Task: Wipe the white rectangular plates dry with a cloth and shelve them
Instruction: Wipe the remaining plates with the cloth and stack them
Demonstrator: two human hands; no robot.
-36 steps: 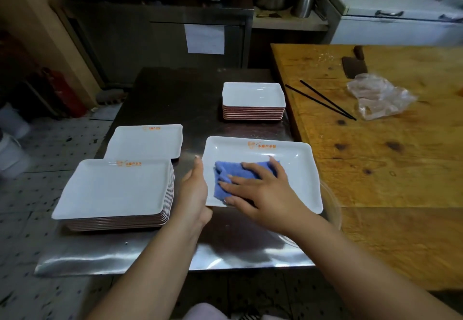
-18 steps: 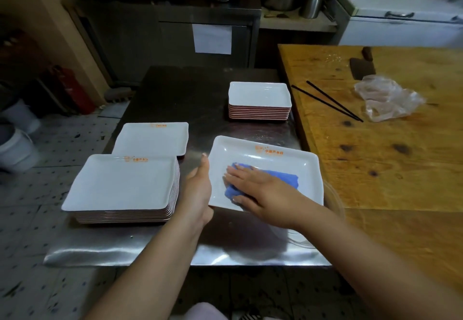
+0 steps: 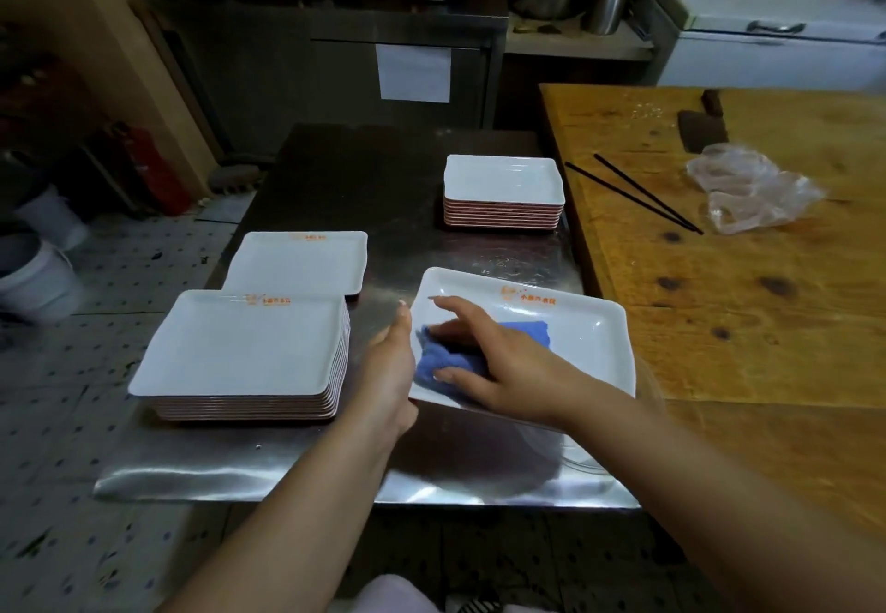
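Head view, steel bench (image 3: 335, 478) with a wooden table (image 3: 719, 315) touching its right edge.

Step in hand: wiping. Plate (image 3: 575, 329) sits tilted at the bench's front right, its near-left edge lifted. Left hand (image 3: 390, 368) holds that left rim, thumb up along the edge; the fingers go under the plate and are not seen. Right hand (image 3: 494, 358) lies flat on the blue cloth (image 3: 441, 358), fingers spread and straight, pressing it onto the plate's left half.

Other plates: tall stack (image 3: 239, 353) at the front left, a single plate or low stack (image 3: 297, 262) just behind it, smaller stack (image 3: 503, 190) near the far right edge. Which pile is dry, I cannot tell.

Next, by my reckoning: sweep the cloth across the right half and rim, perhaps turn the plate to do its underside, then set it on the finished pile. Needs a firm left grip.

Hard to make out: no shelf in view. Something clear and round beneath the plate, mostly covered. Wetness does not show. Orange print on the rim unreadable. Chopsticks (image 3: 633, 193) and a plastic bag (image 3: 752, 190) lie on the table.
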